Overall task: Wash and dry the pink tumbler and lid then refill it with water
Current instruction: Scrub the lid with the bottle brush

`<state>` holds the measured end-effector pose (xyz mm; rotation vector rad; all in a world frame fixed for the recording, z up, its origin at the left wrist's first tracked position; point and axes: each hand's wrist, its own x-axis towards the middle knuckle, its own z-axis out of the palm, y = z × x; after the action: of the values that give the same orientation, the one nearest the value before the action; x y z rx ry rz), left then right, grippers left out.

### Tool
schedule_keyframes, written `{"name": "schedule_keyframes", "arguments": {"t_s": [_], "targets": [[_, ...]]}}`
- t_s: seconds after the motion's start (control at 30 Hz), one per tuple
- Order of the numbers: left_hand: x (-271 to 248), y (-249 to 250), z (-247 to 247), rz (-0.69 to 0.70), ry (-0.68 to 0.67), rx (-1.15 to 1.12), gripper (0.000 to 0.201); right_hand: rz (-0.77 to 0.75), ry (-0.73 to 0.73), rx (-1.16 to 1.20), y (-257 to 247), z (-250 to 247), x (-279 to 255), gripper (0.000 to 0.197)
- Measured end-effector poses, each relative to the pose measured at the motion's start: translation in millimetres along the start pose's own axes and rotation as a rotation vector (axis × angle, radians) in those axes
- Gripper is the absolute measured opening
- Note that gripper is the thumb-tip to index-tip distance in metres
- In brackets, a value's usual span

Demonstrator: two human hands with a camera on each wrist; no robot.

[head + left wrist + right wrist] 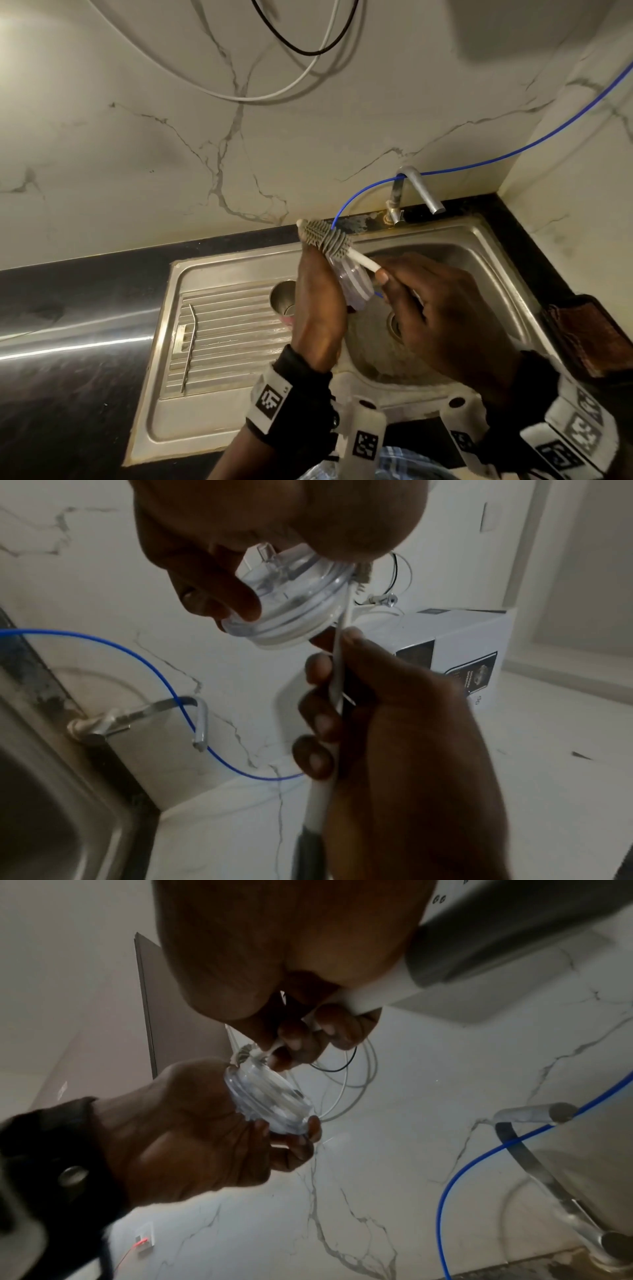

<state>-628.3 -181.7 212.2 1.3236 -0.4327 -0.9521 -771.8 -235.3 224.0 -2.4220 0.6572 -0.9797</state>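
Observation:
My left hand (317, 301) grips the clear plastic lid (349, 281) above the sink basin; the lid (291, 607) shows its spout and threaded rim, and the same lid (270, 1104) sits between the left fingertips. My right hand (435, 308) grips the white handle of a grey silicone bottle brush (325, 238), whose bristled head lies across the lid's upper edge. The pink tumbler (286, 303) stands upright on the drainboard, mostly hidden behind the left hand; only its steel mouth and a bit of pink base show.
A metal straw (189, 346) lies on the ridged drainboard (219, 329). The tap (416, 192) stands at the sink's back edge with a blue tube (513, 154) looped over it. The drain (394, 323) sits below my hands. Black counter surrounds the sink; a white box (455, 653) stands behind.

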Motion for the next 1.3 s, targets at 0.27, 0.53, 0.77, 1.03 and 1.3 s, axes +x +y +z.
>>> {"name": "schedule_keyframes", "arguments": {"t_s": [0.27, 0.53, 0.77, 1.03, 1.3], "targets": [[8, 23, -26, -0.255, -0.024, -0.319, 0.081, 0.121, 0.067, 0.025, 3, -19, 1, 0.014], [5, 22, -25, -0.293, -0.156, -0.399, 0.07, 0.223, 0.05, 0.09, -2, -8, -19, 0.015], [0, 17, -23, -0.321, -0.242, -0.229, 0.065, 0.242, 0.099, 0.061, 4, -8, -8, 0.023], [1, 9, -18, -0.132, -0.15, -0.149, 0.043, 0.211, 0.038, 0.016, 0, -7, 2, 0.027], [12, 7, -7, 0.081, 0.105, -0.092, 0.041, 0.101, 0.027, -0.035, -17, 8, -1, 0.028]]}}
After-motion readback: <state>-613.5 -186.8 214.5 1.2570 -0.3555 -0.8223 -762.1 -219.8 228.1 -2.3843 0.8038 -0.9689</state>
